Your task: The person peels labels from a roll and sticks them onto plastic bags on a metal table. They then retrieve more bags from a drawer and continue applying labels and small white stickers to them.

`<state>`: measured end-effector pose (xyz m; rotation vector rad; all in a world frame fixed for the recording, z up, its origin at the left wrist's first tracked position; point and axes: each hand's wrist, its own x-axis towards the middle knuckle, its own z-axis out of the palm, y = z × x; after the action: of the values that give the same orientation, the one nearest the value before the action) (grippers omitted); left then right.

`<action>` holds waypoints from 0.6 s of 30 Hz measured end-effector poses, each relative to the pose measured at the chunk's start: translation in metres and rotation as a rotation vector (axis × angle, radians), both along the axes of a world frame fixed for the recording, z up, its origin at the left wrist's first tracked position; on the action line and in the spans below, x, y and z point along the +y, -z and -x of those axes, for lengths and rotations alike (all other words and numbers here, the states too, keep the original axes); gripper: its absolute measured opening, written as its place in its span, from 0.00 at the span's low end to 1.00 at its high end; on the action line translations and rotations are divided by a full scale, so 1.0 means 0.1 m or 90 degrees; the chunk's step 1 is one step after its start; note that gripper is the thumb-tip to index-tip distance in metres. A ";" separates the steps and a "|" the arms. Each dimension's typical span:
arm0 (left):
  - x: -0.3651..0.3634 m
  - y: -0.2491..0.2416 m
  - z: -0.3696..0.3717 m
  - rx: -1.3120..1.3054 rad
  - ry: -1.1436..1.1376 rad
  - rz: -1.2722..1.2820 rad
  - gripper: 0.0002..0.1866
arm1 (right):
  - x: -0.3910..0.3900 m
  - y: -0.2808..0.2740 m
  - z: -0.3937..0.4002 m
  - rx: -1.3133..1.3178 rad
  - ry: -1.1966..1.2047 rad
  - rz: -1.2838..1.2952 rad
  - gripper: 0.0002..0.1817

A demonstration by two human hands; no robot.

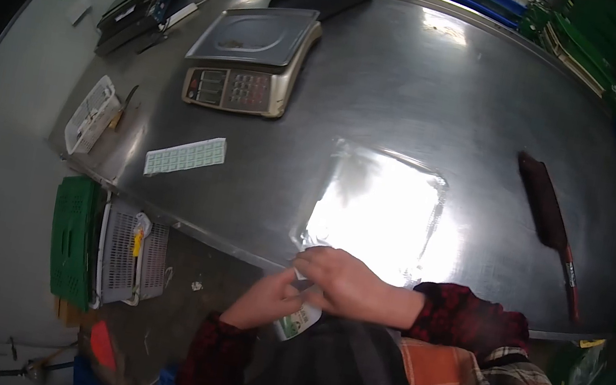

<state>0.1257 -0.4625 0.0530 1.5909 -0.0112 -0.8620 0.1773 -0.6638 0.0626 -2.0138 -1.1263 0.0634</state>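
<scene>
My left hand (268,299) and my right hand (349,284) meet at the front edge of the steel table, close to my body. Both are closed with fingers curled together around a white item with green print (300,323). Part of it shows below my fingers; its kind I cannot make out. Just beyond my hands, a glossy, clear plastic-looking rectangle (381,205) lies flat on the table, washed out by glare. A sheet of green-and-white labels (186,156) lies to the left of it.
A weighing scale (252,67) stands at the back left, near a black device (138,12). A white basket (92,115) sits at the left edge. To the right lies a dark brush with a red handle (549,206). Green and grey crates (76,238) stand below left.
</scene>
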 end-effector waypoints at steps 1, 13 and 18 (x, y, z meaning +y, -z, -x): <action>0.00 -0.02 -0.04 -0.006 0.035 -0.024 0.29 | -0.09 -0.09 0.01 0.021 0.018 -0.042 0.26; -0.23 -0.40 -0.17 -0.073 0.315 -0.092 0.20 | -0.58 0.58 -0.10 1.232 -0.107 -0.357 0.12; -0.29 -0.31 -0.14 -0.161 0.150 -0.280 0.23 | -0.77 0.51 -0.55 0.772 0.238 -0.239 0.06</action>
<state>0.1395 -0.4916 0.0844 2.1371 -0.2044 -0.8776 0.2324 -0.7411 0.0115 -1.3787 0.0220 0.7121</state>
